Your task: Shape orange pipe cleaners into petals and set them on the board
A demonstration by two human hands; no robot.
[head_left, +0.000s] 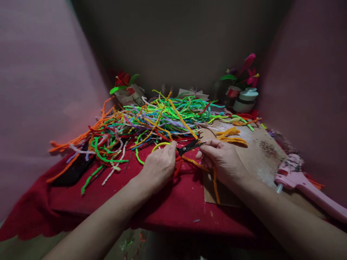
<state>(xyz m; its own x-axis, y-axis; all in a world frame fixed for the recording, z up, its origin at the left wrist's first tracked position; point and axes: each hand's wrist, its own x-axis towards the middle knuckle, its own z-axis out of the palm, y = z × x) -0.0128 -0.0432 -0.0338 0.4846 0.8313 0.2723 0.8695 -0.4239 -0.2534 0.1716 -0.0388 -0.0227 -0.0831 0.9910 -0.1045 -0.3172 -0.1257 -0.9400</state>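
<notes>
My left hand (161, 160) is closed round the handles of a pair of scissors (188, 147) with dark blades; yellow and red show at the handles. The blades point right, toward the fingertips of my right hand (223, 159). Those fingers pinch an orange pipe cleaner (216, 186), whose one end hangs down over the cardboard while another length runs left below the blades. Whether the blades touch it, I cannot tell. Several more orange pipe cleaners (231, 138) lie on the board (252, 151) just beyond my right hand.
Behind my hands spreads a big tangled heap of coloured pipe cleaners (162, 115) on the red cloth (114, 202). A pink glue gun (300, 177) lies at the right. A lidded jar (245, 100) and pipe-cleaner flowers (251, 74) stand at the back right. A dark flat object (72, 173) lies at left.
</notes>
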